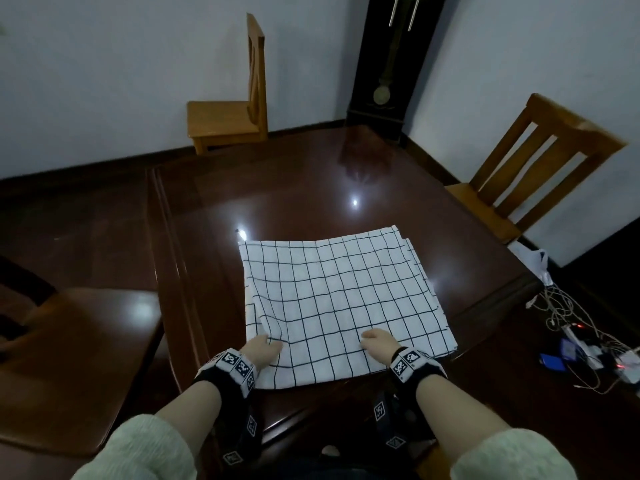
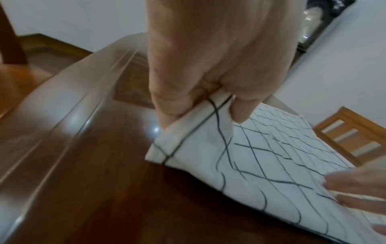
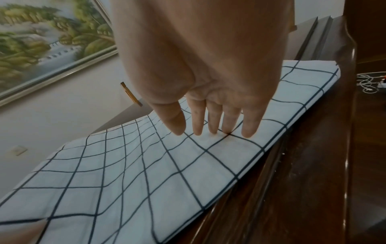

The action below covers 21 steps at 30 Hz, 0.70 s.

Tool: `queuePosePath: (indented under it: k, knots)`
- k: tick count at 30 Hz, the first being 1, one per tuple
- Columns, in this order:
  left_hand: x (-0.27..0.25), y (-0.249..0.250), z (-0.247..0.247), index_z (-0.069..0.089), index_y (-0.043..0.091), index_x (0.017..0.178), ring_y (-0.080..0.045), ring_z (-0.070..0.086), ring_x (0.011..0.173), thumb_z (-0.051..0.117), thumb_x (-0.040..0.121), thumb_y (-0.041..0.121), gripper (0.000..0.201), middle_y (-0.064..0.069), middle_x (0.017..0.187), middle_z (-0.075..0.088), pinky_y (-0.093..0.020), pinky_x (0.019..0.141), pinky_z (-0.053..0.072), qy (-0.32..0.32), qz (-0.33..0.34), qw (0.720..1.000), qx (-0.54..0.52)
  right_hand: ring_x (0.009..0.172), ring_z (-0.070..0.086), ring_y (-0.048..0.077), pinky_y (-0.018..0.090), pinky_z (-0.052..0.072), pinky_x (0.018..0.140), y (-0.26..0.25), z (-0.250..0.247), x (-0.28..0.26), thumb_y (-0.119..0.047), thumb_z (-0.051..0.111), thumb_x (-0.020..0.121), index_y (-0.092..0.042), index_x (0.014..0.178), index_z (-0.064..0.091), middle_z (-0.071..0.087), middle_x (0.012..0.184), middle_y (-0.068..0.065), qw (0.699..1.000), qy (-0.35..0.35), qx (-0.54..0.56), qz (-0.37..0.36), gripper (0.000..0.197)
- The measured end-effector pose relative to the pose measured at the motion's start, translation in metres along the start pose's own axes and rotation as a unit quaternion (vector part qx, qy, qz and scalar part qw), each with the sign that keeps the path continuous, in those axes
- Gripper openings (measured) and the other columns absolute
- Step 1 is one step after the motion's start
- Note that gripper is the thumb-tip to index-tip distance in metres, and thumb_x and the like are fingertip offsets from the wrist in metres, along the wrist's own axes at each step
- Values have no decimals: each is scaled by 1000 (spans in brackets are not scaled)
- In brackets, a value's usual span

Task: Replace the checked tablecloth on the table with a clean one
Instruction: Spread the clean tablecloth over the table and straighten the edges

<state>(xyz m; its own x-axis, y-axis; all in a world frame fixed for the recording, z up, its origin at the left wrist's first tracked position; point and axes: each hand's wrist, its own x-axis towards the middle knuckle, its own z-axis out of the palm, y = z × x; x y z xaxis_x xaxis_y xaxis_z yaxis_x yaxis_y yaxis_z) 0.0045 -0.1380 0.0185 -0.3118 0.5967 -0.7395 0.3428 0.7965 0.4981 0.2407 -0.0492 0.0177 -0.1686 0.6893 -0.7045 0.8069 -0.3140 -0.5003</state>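
Tabletop [image 1: 311,188]: hands [image 1: 263,349] on tablecloth [image 1: 339,299]

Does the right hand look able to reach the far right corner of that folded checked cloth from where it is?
Probably yes. The right hand rests open on the near edge of the checked cloth, and nothing lies between it and the far right corner; only bare table surrounds it.

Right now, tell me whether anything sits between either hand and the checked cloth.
Nothing does. The left hand already pinches a folded corner of the cloth, and the right hand's straight fingers rest directly on top of it. The table around the cloth shows nothing in the way.
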Motion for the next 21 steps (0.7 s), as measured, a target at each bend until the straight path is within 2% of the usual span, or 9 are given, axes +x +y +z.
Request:
queuePosePath:
  k: [2,4,7,9,12,14,15,18,21]
  knots:
    - [-8,10,0,33,1,144,-26,47,127,45,97,42,64,-11,139,45,-32,108,37,-29,13,999,-27,127,47,22,28,38,102,-4,-1,-5,-20,50,96,-6,138,45,49,139,9,999,0,28,-46,45]
    - [-7,21,0,37,7,142,-28,50,126,55,87,52,74,-8,142,47,-38,105,42,-56,12,984,-169,119,54,18,29,43,102,-11,-2,-13,-19,57,92,-10,125,57,59,126,5,989,41,81,-118,34]
    - [-17,52,-3,54,8,122,-25,67,96,49,98,36,37,-9,103,70,-33,80,56,-73,13,925,-372,104,56,8,23,45,93,-29,-4,-29,-14,62,86,-19,104,65,62,105,-9,953,144,141,-226,18]
    - [-33,77,-7,59,8,109,-21,68,70,43,101,36,33,-7,73,73,-28,57,56,-80,35,893,-442,100,50,4,19,41,89,-41,-6,-41,-19,66,83,-26,101,61,53,100,-16,919,225,131,-296,21]
    - [-53,108,-14,59,9,109,-19,70,69,39,103,35,34,-6,74,74,-35,63,58,-102,83,819,-558,95,39,6,22,35,87,-52,-7,-55,-28,65,73,-31,106,48,39,96,-20,876,309,108,-354,37]
    - [-64,124,-19,53,4,127,-10,69,73,43,101,28,36,3,79,74,-28,75,53,-148,116,756,-627,97,39,9,27,36,90,-52,-5,-56,-31,63,64,-33,112,39,33,100,-21,894,261,110,-347,54]
    - [-64,130,-21,50,3,132,-7,68,81,45,100,27,41,5,89,74,-26,80,51,-164,126,748,-630,99,41,11,29,39,91,-50,-4,-56,-32,66,61,-33,117,33,33,104,-19,909,202,127,-342,65]
    - [-82,141,-19,54,9,129,-28,58,113,33,99,42,48,-11,122,65,-47,93,44,-225,130,701,-665,115,47,16,31,47,96,-51,4,-52,-32,85,58,-33,135,10,33,126,-6,927,23,189,-323,108]
    - [-95,144,-14,56,9,124,-33,58,110,29,100,43,49,-15,115,68,-51,89,45,-253,139,684,-670,118,47,5,32,44,103,-62,14,-54,-33,85,64,-37,134,7,40,130,-9,912,65,272,-301,105]
